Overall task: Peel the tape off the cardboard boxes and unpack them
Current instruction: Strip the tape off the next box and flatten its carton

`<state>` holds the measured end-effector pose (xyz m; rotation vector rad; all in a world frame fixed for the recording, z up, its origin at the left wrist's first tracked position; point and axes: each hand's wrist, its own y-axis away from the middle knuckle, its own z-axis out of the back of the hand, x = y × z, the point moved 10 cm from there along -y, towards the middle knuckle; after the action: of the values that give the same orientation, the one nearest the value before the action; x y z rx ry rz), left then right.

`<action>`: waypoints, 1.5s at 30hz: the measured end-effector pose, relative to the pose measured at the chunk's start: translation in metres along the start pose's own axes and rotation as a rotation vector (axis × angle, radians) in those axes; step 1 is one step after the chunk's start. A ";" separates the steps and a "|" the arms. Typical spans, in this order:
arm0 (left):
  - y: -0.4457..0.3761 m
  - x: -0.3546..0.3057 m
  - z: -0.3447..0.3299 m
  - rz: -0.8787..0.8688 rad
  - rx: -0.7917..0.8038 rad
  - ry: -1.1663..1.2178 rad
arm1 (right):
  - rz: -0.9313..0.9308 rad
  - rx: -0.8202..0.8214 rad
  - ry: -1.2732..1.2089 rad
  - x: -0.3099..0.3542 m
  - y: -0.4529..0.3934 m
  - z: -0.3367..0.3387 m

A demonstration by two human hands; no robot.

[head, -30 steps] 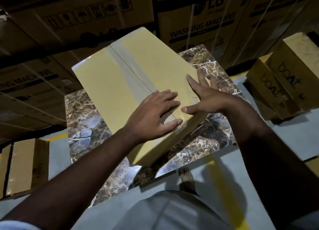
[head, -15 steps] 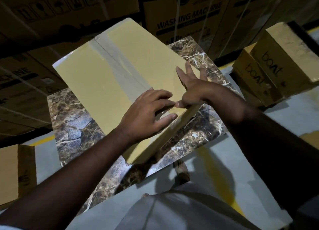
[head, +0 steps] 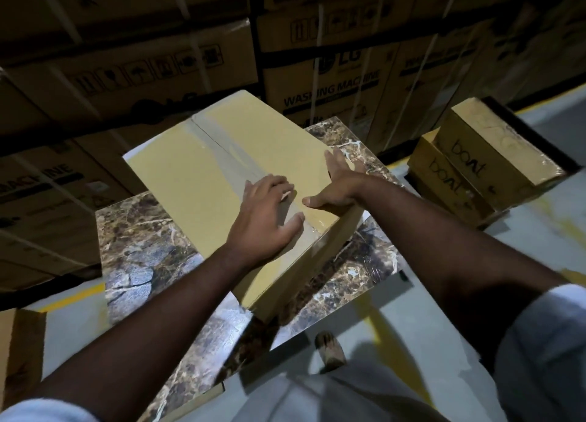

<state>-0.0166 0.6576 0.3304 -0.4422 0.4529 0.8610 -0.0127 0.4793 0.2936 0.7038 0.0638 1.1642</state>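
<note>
Your flat tan cardboard box (head: 247, 180) lies on the brown marble-patterned tabletop (head: 142, 250), its flaps closed, so what is inside cannot be seen. A strip of clear glossy tape (head: 222, 149) runs along the centre seam and down over the near edge. Your left hand (head: 269, 218) rests on the near end of that seam, fingers curled with their tips on the tape; whether they have lifted any of it is unclear. Your right hand (head: 336, 184) lies flat on the box's right corner, fingers straight, thumb out toward the left hand. To the right, two small tan "boAt" boxes (head: 475, 164) sit stacked on the grey floor (head: 444, 310), both sealed. Behind the table stand large brown washing-machine cartons (head: 333, 82), strapped shut.
</note>
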 end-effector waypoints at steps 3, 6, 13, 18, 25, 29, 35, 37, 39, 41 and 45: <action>-0.003 0.005 -0.003 0.023 0.013 -0.033 | -0.076 -0.019 -0.039 0.001 -0.009 0.005; -0.005 0.005 -0.006 0.027 -0.001 -0.020 | -0.125 -0.085 -0.051 -0.001 -0.018 0.002; -0.006 0.008 -0.012 0.022 0.007 -0.023 | -0.176 -0.187 0.063 0.007 -0.017 0.007; -0.005 0.005 -0.010 -0.011 0.000 -0.039 | -0.094 -0.408 0.134 0.015 -0.010 -0.001; -0.018 -0.008 -0.016 -0.085 0.201 -0.136 | -0.017 -0.357 -0.001 0.007 -0.007 0.008; -0.047 -0.009 -0.012 -0.109 0.445 -0.315 | 0.022 -0.312 -0.016 0.005 -0.006 0.010; -0.050 -0.040 -0.032 -0.089 0.802 -0.209 | 0.035 -0.265 -0.016 0.005 -0.005 0.007; -0.043 -0.046 -0.041 -0.061 0.832 -0.125 | 0.028 -0.286 -0.029 0.004 -0.006 0.008; -0.041 -0.049 -0.045 -0.072 0.798 -0.160 | 0.031 -0.289 -0.027 0.003 -0.007 0.008; -0.041 -0.049 -0.044 -0.115 0.714 -0.230 | 0.043 -0.282 -0.025 0.003 -0.008 0.008; -0.031 -0.052 -0.042 -0.165 0.637 -0.179 | 0.066 -0.260 -0.026 0.005 -0.010 0.007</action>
<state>-0.0303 0.5848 0.3299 0.1817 0.4896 0.5496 -0.0001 0.4780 0.2956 0.4937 -0.1319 1.2003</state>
